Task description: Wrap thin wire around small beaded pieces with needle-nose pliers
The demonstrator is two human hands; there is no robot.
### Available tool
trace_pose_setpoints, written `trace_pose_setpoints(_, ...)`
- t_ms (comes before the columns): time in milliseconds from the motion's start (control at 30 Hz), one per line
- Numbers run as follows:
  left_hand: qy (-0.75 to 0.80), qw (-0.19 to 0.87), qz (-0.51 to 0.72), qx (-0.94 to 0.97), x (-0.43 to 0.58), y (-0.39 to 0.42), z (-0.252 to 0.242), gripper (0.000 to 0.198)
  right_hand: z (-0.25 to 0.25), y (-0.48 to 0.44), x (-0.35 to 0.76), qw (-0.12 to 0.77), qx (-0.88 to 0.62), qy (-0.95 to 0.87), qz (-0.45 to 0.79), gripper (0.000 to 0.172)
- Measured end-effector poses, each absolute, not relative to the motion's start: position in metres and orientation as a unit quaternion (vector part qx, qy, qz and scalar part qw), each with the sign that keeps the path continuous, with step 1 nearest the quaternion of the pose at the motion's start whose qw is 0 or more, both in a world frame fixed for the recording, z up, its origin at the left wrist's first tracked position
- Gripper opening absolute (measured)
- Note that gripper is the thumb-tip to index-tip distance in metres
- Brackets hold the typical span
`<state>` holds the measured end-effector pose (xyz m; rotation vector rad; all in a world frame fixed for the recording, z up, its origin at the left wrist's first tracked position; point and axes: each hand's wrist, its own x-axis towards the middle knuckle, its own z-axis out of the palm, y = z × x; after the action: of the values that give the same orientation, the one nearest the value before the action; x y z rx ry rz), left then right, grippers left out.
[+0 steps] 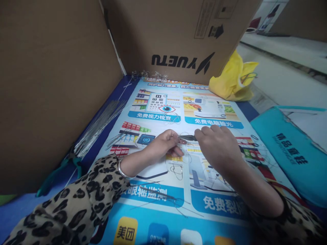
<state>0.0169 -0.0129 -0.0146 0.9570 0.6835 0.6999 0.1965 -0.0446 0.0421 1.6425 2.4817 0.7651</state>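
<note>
My left hand (163, 144) pinches a thin wire over a printed blue poster (153, 204); its fingers are closed near the tip of a small dark plier-like tool (188, 137). My right hand (217, 144) is closed round that tool's handle, palm down. The two hands almost touch at the middle of the poster. Bent wire loops (176, 170) lie on the poster just below the hands. A silver bangle sits on my left wrist, and both arms wear leopard-print sleeves.
A bundle of straight thin wires (98, 126) lies at the left by a cardboard wall (51, 85). Teal-handled pliers (61, 170) lie beside it. A cardboard box (178, 37) stands behind, a yellow plastic bag (233, 80) to its right, a teal bag (288, 153) at right.
</note>
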Motion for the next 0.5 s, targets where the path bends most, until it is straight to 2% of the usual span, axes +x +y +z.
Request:
trace_pose_setpoints(233,0.326,0.781,0.33,0.418,0.0168,-0.0116,-0.0123,0.017,0.0388,-0.0435,0.1961,0.038,0.537,0.806,0.246,0.019)
trace_pose_setpoints(500,0.32,0.786,0.343,0.403,0.0163,-0.0118,-0.0085,0.026,0.0373,-0.0429,0.1976,0.04,0.541,0.806,0.236,0.02)
